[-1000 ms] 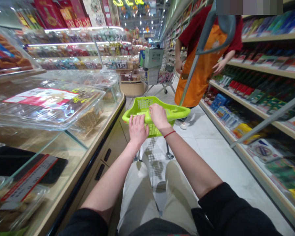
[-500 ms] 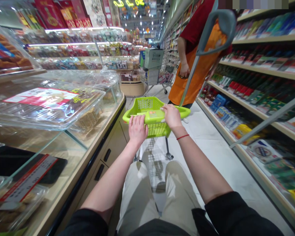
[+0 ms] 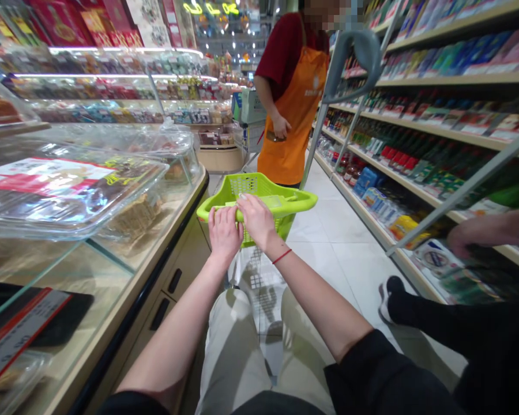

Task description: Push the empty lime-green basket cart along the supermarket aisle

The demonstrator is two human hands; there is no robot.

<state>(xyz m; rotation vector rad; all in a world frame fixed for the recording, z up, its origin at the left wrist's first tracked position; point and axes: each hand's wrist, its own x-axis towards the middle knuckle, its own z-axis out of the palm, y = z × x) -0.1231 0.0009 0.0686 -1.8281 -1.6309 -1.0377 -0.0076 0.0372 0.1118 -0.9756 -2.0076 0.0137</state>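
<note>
Left hand (image 3: 225, 231) and right hand (image 3: 258, 221) clamp their grip on the green mesh basket (image 3: 300, 203), near a clear food tray (image 3: 64, 193).

White tiled floor (image 3: 350, 253) runs beside long shelves (image 3: 415, 125); strip-lit display racks (image 3: 112, 76) stand opposite, probably under ceiling lights (image 3: 253, 45).

The basket (image 3: 300, 203) is smooth plastic, the trousers (image 3: 227, 337) matt cloth.

Left hand (image 3: 225, 231) and right hand (image 3: 258, 221) curl forward, perhaps touching
</note>
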